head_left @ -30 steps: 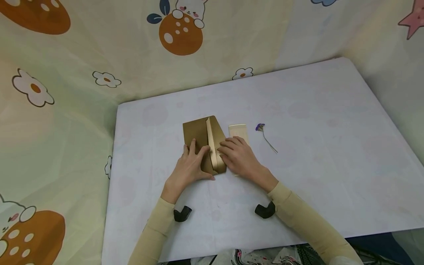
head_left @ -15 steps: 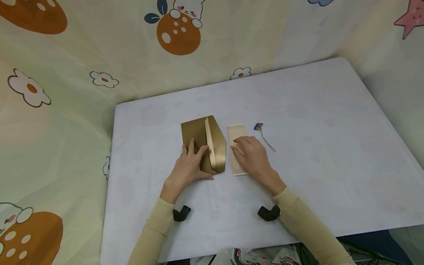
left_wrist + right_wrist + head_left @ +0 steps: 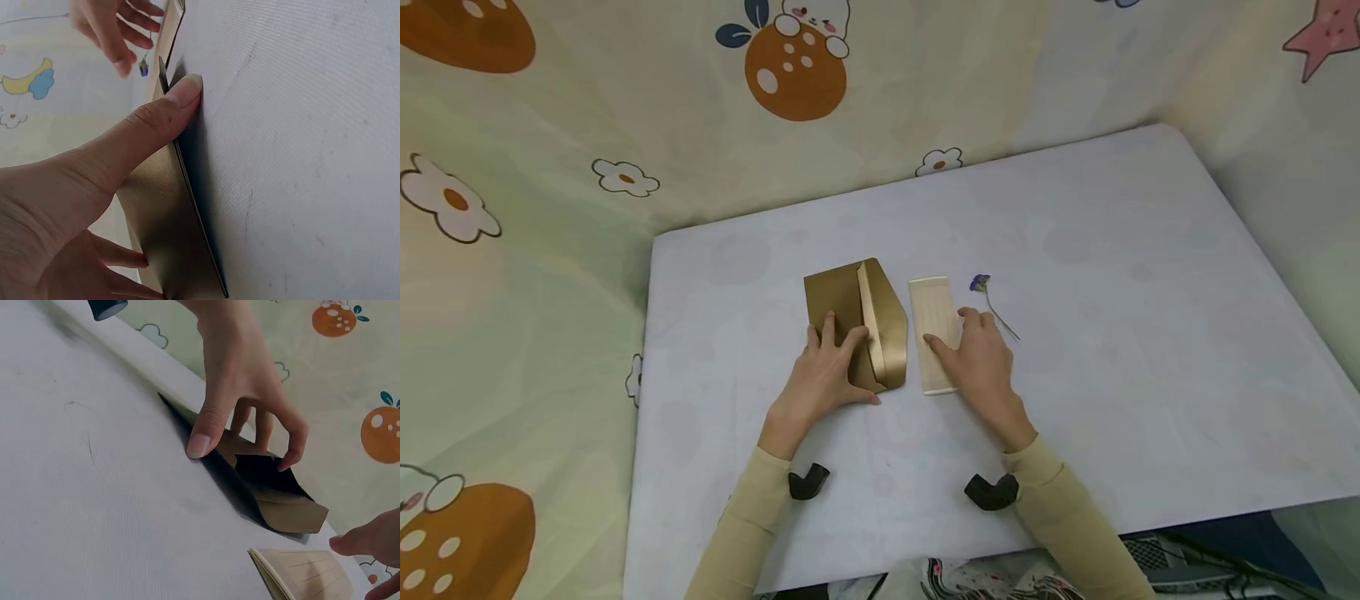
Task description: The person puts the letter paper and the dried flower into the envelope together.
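A gold envelope [image 3: 835,293] lies on the white table with its flap folded out to the right. My left hand [image 3: 820,371] holds it, thumb at the near edge and fingers spread over its body. In the right wrist view the envelope's mouth [image 3: 262,472] gapes, with the left index finger at its rim. A folded, cream lined sheet of paper [image 3: 932,304] lies right of the envelope. Over its right side hovers my right hand [image 3: 981,367], thumb and fingers apart and gripping nothing. Whether the thumb touches the paper I cannot tell.
A small purple flower [image 3: 980,283] on a thin stem lies beyond the right hand. Black pieces [image 3: 808,482] sit at both wrists. Printed cloth [image 3: 797,183] hangs behind the white tabletop [image 3: 1112,333].
My right hand has moved off the envelope flap to the right, first onto the folded paper, then over its right side with the fingers wider apart. The left hand stays on the envelope.
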